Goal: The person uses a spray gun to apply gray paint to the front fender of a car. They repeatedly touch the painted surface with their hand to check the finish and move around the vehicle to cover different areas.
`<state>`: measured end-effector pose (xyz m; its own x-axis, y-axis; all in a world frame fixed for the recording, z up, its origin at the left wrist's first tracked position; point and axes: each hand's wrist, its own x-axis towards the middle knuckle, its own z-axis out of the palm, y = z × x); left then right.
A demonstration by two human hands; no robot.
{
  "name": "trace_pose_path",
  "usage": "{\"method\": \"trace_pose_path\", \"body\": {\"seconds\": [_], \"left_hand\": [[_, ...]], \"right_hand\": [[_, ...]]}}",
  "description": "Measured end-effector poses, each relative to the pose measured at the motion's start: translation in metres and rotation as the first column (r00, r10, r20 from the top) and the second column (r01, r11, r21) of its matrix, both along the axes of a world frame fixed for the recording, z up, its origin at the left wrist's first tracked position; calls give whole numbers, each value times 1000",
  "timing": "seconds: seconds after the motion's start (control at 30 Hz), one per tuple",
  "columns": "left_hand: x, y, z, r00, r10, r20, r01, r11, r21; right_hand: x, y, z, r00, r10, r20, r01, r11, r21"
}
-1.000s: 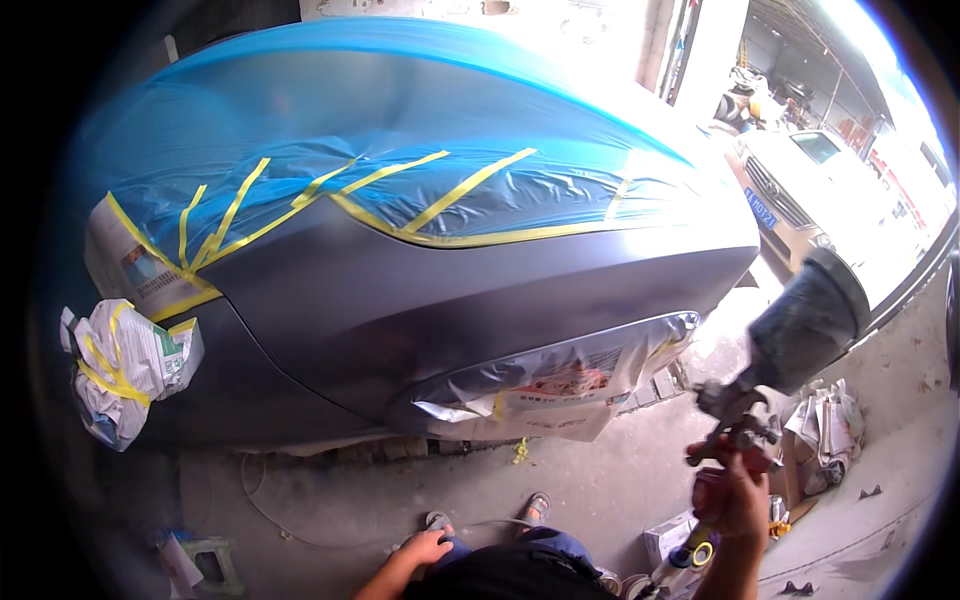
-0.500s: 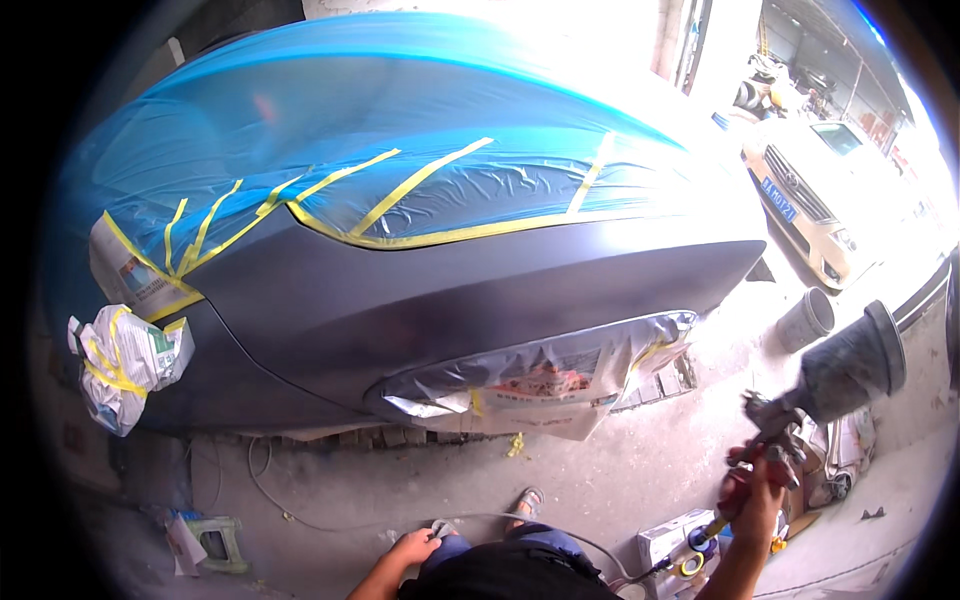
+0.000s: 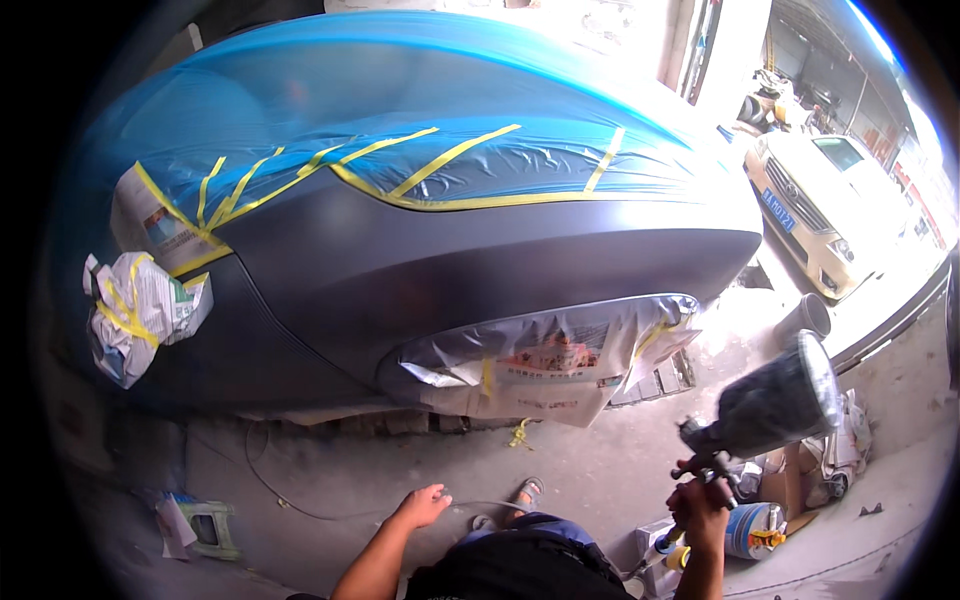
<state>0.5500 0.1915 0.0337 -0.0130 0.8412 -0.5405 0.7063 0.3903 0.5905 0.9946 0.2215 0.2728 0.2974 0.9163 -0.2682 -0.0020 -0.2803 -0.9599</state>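
Note:
My right hand point(image 3: 697, 512) is wrapped round the handle of a spray gun point(image 3: 708, 462). The gun's large dark paint cup point(image 3: 768, 400) tilts up to the right. My left hand point(image 3: 425, 505) is out in front of my body, fingers loosely bent, with nothing visible in it; an air hose point(image 3: 330, 517) passes behind it. Ahead stands a car with a matt dark grey side panel point(image 3: 540, 255), apart from the gun. Blue plastic film point(image 3: 400, 95) covers its upper part, edged with yellow masking tape point(image 3: 480, 203). Newspaper point(image 3: 545, 375) masks the wheel area.
A paper-wrapped wing mirror point(image 3: 145, 312) sticks out at left. A small green stool point(image 3: 212, 530) is on the floor at lower left. At right are a grey bucket point(image 3: 803, 317), a blue can point(image 3: 752, 530) and a cardboard box point(image 3: 783, 482). A cream car point(image 3: 825, 205) stands beyond.
My right hand has brought the spray gun left, nearer my body. My left hand has moved up and forward, away from my thigh. The view has shifted slightly.

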Motion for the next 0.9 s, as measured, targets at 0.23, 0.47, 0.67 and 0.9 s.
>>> {"method": "trace_pose_path", "body": {"seconds": [0.23, 0.47, 0.67, 0.9], "left_hand": [[46, -18, 49, 966, 62, 249, -114, 973, 200], [63, -67, 74, 843, 283, 458, -377, 918, 126], [61, -90, 89, 789, 385, 480, -528, 824, 207], [114, -66, 102, 555, 386, 737, -567, 824, -5]], "right_hand": [[-19, -49, -18, 710, 401, 580, -474, 880, -28], [13, -84, -116, 753, 421, 505, -549, 826, 129], [12, -74, -113, 406, 478, 779, -805, 590, 57], [41, -63, -89, 589, 688, 425, -802, 565, 197]]}}
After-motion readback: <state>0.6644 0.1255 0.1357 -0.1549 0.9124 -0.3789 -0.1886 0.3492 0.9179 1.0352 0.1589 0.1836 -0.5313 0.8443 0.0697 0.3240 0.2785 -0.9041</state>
